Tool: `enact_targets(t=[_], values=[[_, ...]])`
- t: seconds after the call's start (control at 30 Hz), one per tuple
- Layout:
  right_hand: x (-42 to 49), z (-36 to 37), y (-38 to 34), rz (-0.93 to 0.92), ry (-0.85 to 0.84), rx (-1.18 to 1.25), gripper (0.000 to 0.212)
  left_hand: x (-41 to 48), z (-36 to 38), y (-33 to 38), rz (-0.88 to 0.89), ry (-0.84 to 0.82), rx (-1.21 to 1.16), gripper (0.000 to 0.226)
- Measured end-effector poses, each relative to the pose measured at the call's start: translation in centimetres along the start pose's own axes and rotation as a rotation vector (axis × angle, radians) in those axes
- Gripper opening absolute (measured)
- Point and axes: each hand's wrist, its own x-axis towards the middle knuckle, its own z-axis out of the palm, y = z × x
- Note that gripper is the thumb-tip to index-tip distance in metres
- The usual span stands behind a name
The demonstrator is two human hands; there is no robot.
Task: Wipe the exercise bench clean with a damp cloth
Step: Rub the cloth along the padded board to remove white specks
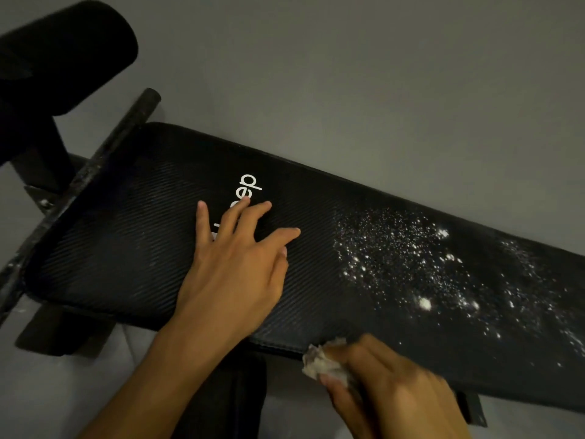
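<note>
right hand (395,394) grip clenched round cloth (318,362) at bench (126,248) near edge; left hand (234,270) flat, released.

The bench pad (126,248) stretched from left to right across your view, with the floor (380,74) behind it. Your left hand (234,270) lay flat on the pad's middle, fingertips over the printed lettering (248,188). Right of that hand, a scatter of specks (411,264) lay on the pad. Your right hand (395,391) held the cloth (323,362) at the pad's near edge, perhaps touching it; blur hid the contact. A bar (104,160) crossed the pad's left end, a padded roller (63,52) above it.
</note>
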Motion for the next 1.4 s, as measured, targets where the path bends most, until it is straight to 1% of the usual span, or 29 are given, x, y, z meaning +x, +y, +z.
enact_targets(t=[0.07,0.13,0.27,0.4,0.5,0.67,0.87,0.93,1.0,1.1,1.23,1.3,1.4], values=[[-0.4,-0.1,0.4,0.005,0.005,0.028,0.023,-0.4,0.1,0.5,0.006,0.024,0.022,0.041],[0.2,-0.4,0.9,0.051,0.005,0.015,0.023,-1.2,0.6,1.4,0.024,0.040,0.076,0.034],[1.8,-0.4,1.6,0.072,-0.013,-0.047,0.029,-1.3,1.7,4.3,0.035,-0.030,0.112,0.042],[0.6,-0.1,1.4,0.059,0.015,-0.006,0.022,-0.6,2.0,4.4,0.039,-0.058,0.107,0.047],[0.5,0.1,1.7,0.073,0.015,0.021,0.021,-0.8,1.9,4.1,0.040,-0.058,0.103,0.048],[3.3,0.3,2.3,0.061,0.013,0.018,0.024,-0.7,1.8,4.1,0.047,-0.073,0.102,0.049],[2.1,0.2,1.8,0.097,-0.007,0.005,0.026,-0.8,1.6,3.8,0.051,-0.061,0.053,0.047],[3.3,0.0,2.0,0.073,-0.014,-0.034,0.026,-0.7,1.7,3.8,0.049,-0.059,0.052,0.048],[5.0,0.1,2.3,0.049,0.019,-0.082,0.022,-0.8,1.7,3.8,0.049,-0.062,0.055,0.049],[5.7,0.2,2.1,0.067,0.040,-0.100,0.024,-0.8,1.7,3.5,0.057,-0.053,0.037,0.050],[3.2,-0.2,2.1,0.100,-0.054,-0.020,0.028,-0.9,1.6,3.4,0.059,-0.044,0.032,0.049],[3.2,-0.5,2.5,0.088,-0.050,-0.009,0.028,-0.9,1.6,3.5,0.056,-0.043,0.036,0.049],[5.7,-0.6,3.2,0.062,-0.005,-0.050,0.025,-0.9,1.5,3.6,0.057,-0.050,0.041,0.051]])
